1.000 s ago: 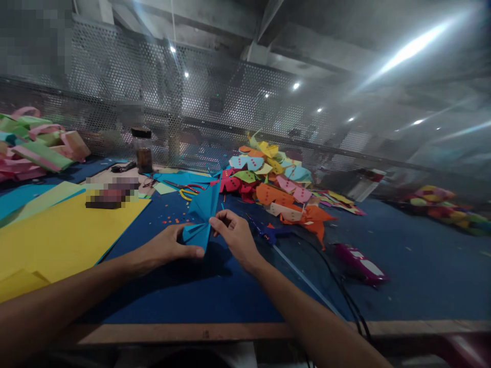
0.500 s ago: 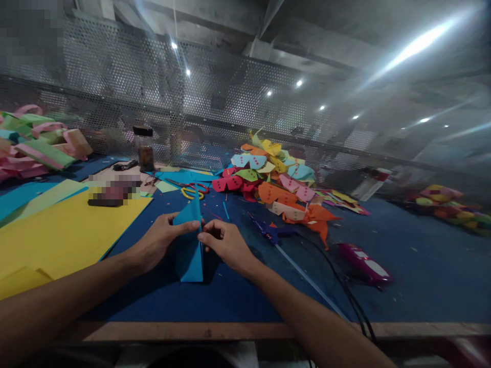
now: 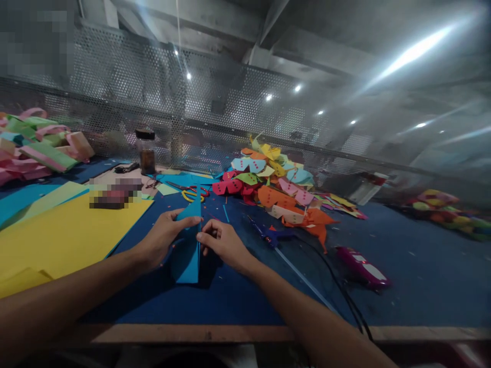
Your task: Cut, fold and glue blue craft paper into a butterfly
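Observation:
A folded piece of blue paper stands upright over the dark blue tabletop, close to the front edge. My left hand grips it from the left, thumb laid across its face near the top and the other fingers hidden behind. On the right, my right hand pinches the paper's right edge between thumb and curled fingers. Beyond the paper lie scissors with red and yellow handles. A blue glue gun rests to the right of my right hand.
Yellow paper sheets cover the left side. A lidded jar stands behind them. Colourful cut-paper shapes are heaped at the back. A magenta object and a black cable lie right. Pastel paper pieces pile up far left.
The blue paper's lower part has shifted slightly left and its edge sits more upright. Both hands keep their grip. The whole view has tipped a little.

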{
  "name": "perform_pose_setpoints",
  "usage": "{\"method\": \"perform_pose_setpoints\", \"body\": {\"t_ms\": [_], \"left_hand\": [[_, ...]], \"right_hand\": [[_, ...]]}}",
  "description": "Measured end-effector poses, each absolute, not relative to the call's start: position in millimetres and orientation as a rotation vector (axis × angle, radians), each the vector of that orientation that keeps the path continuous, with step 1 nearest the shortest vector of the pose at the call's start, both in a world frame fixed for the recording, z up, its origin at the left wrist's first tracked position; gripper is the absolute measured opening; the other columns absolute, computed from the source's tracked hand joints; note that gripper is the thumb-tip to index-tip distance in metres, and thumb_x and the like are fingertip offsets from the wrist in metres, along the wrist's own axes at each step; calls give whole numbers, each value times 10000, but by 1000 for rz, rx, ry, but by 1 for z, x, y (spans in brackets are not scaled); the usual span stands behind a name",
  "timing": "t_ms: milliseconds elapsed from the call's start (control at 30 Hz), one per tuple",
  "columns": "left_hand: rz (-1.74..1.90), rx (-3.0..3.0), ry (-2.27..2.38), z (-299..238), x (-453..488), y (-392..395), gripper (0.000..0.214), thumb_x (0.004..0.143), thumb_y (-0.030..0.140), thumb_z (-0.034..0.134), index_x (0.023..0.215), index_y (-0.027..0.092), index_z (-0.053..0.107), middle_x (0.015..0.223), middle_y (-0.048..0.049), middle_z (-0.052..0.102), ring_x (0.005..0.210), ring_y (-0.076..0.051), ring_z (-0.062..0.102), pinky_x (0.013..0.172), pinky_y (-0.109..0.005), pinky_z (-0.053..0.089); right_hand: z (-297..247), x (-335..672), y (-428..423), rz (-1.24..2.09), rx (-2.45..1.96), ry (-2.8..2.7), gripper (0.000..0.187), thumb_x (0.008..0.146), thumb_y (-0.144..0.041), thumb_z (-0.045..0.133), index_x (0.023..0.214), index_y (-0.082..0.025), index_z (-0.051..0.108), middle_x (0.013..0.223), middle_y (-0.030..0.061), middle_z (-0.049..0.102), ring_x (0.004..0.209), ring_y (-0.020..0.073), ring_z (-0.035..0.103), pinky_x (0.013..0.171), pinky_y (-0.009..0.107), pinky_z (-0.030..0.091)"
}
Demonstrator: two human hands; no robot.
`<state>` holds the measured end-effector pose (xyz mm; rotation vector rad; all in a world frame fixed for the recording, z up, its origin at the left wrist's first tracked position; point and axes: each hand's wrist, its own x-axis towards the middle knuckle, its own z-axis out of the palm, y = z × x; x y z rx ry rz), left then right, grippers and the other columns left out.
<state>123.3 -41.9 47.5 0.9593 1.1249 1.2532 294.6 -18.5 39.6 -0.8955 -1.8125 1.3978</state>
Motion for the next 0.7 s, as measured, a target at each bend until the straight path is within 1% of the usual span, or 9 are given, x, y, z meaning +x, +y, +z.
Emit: {"method": "perform_pose_setpoints", "body": {"t_ms": [67, 167, 333, 400, 567, 700], "left_hand": [[1262, 963, 1125, 54, 124, -38, 404, 513, 397, 922, 747, 173, 681, 643, 8, 668, 541, -151, 603, 511, -248, 474], [1288, 966, 1119, 63, 125, -30, 378, 509, 368, 906, 737, 181, 669, 631, 28, 642, 547, -141, 587, 512, -240, 442], [1305, 957, 1106, 60, 125, -21, 388, 537, 383, 885, 818, 177, 714, 713, 3, 691, 618, -159, 622, 576, -261, 460], [1284, 953, 1117, 57, 124, -21, 379, 554, 382, 880, 835, 180, 725, 720, 0, 698, 623, -160, 624, 571, -256, 450], [1262, 960, 1147, 58, 122, -28, 364, 575, 426, 878, 810, 193, 727, 684, 22, 674, 602, -141, 588, 532, -232, 406], [1260, 968, 1165, 60, 122, -30, 355, 586, 450, 874, 775, 194, 719, 677, 28, 668, 617, -137, 582, 542, -229, 406]], "right_hand": [[44, 293, -16, 1393, -889, -1816, 213, 819, -340, 715, 786, -212, 549, 625, -46, 629, 529, 116, 614, 564, 240, 486], [50, 292, -9, 1346, -870, -1814, 211, 817, -332, 717, 791, -209, 548, 618, -47, 628, 530, 119, 617, 560, 242, 498], [45, 287, -1, 1311, -865, -1776, 273, 816, -395, 731, 783, -219, 525, 624, -56, 602, 537, 120, 609, 549, 246, 503], [40, 286, -1, 1317, -867, -1772, 303, 804, -430, 746, 783, -220, 529, 628, -51, 606, 542, 124, 613, 550, 251, 504], [39, 288, -7, 1345, -855, -1785, 356, 788, -488, 778, 790, -219, 544, 638, -45, 621, 546, 126, 620, 562, 256, 506], [41, 289, -11, 1381, -833, -1802, 337, 814, -483, 755, 793, -217, 549, 642, -39, 628, 546, 121, 614, 570, 253, 501]]}}
